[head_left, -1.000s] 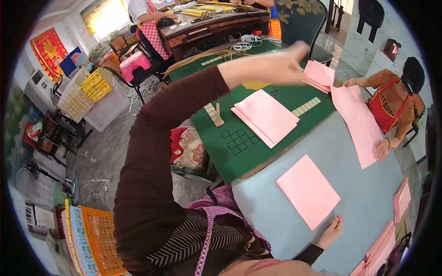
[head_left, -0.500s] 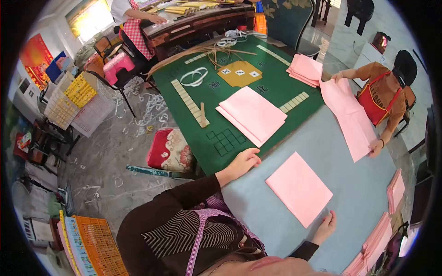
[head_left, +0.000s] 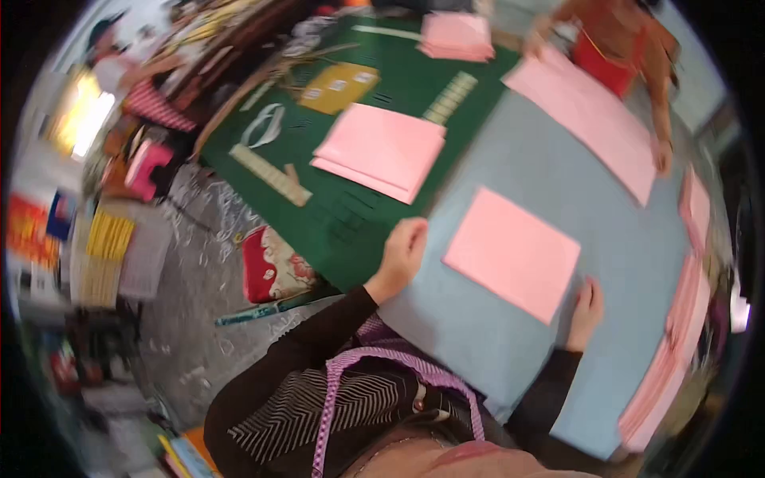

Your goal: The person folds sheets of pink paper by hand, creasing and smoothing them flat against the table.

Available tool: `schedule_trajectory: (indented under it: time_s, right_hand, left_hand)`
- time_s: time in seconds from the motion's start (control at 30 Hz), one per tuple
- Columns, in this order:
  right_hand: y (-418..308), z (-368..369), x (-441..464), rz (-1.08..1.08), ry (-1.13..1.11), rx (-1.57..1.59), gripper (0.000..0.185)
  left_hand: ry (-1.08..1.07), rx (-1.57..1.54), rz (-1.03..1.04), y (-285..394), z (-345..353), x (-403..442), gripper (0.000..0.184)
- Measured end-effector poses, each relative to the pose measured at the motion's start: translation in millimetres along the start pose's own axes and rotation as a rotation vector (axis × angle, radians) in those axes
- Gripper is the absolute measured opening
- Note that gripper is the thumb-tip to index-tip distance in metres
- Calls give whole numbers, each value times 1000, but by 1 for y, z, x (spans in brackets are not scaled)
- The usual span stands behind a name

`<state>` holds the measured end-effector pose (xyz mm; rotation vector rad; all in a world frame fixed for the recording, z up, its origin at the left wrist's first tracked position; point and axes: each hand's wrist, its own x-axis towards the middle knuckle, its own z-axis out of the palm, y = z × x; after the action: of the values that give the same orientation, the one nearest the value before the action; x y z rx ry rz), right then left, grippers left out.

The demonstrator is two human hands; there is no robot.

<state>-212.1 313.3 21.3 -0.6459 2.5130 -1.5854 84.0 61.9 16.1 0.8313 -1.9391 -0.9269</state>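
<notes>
A folded pink sheet [head_left: 514, 253] lies flat on the blue-grey tabletop [head_left: 510, 147] between my two hands. My left hand [head_left: 402, 255] is just left of it, over the table's edge, its fingers curled in with nothing seen in them. Close to the sheet's right edge is my right hand [head_left: 586, 315], empty, its fingers loosely bent and a little apart. Neither hand appears to touch the sheet. Motion blurs both hands slightly. Beyond my left hand, a stack of folded pink sheets [head_left: 381, 147] rests on the green mat [head_left: 319, 239].
Across the table a co-worker in a red apron [head_left: 610, 56] handles a long pink sheet [head_left: 594, 119]. More pink stacks lie at the back [head_left: 456, 36] and along the right edge [head_left: 673, 350]. A red floral chair [head_left: 275, 267] stands at left. Another person works at the far table.
The view has tilted and turned, and is more blurred. Both my hands have lifted slightly, with the left fingers curled in more. The co-worker still holds the long pink sheet.
</notes>
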Motion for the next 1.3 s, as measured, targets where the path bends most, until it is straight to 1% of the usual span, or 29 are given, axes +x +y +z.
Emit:
schedule_trajectory:
  time_s: [0.03,0.07,0.1,0.17,0.2,0.23,0.3,0.33,0.37,0.4,0.43,0.53,0.6,0.63,0.67,0.7,0.77,0.8,0.83,0.87,0.93,0.97,1.0,1.13,1.3]
  right_hand:
    - [-2,-2,1,18,-55,-32,30]
    - [-16,-1,-1,66,-32,-9,29]
    - [-3,1,1,-15,6,27,28]
    - [-11,-2,0,-7,-24,-16,26]
    - [-9,-1,0,-32,8,0,26]
    - [-9,1,-1,-68,31,14,25]
    - [-12,-2,-2,-8,11,47,24]
    - [-7,-3,-2,7,29,30,24]
    - [0,1,0,0,30,92,23]
    - [5,3,0,-13,26,159,23]
    - [3,0,0,-15,28,159,23]
    - [-5,-4,-2,-1,-20,81,22]
    - [-7,-2,-3,-55,21,84,23]
    - [-4,-1,-3,-79,39,14,24]
    - [-2,-1,-4,-117,48,-48,25]
    - [-14,-4,-4,-134,10,-106,26]
    - [4,-4,-1,-161,-38,-129,26]
    - [1,-2,-3,-230,-32,-108,26]
    - [7,0,-2,-200,-54,-77,26]
    - [2,2,-3,-189,-59,-35,26]
    - [6,3,-1,-199,-89,-9,26]
    - [8,1,0,-185,-90,1,26]
    - [10,2,-1,-182,-66,2,26]
    - [13,2,2,-214,-89,20,27]
    - [15,2,1,-225,-57,-47,27]
  left_hand:
    - [-28,-43,-60,7,0,1,26]
    - [-53,2,45,9,3,2,26]
    - [-75,34,164,11,9,3,26]
    - [-150,51,86,16,14,-2,29]
    - [-174,128,176,17,13,2,30]
    - [-170,143,218,7,15,2,29]
    - [-193,109,169,7,15,-1,29]
    - [-216,91,169,6,16,-3,29]
    - [-223,110,194,5,16,-2,29]
    - [-222,135,220,4,16,-1,28]
    - [-221,133,222,6,17,-1,28]
    - [-206,161,219,10,17,-1,29]
    - [-221,220,269,5,17,0,30]
    - [-169,243,265,6,16,1,30]
    - [-202,254,291,9,17,0,32]
    - [-226,270,314,12,17,2,33]
    - [-185,290,359,6,21,-2,35]
    - [-201,304,336,8,21,-2,34]
    - [-229,311,313,9,21,0,34]
    - [-187,335,307,12,18,2,34]
    - [-235,292,326,18,18,0,31]
    - [-220,293,322,17,18,-1,31]
    - [-228,294,335,16,18,-2,30]
    - [-204,291,386,14,18,-1,25]
    - [-182,257,354,12,19,-1,22]
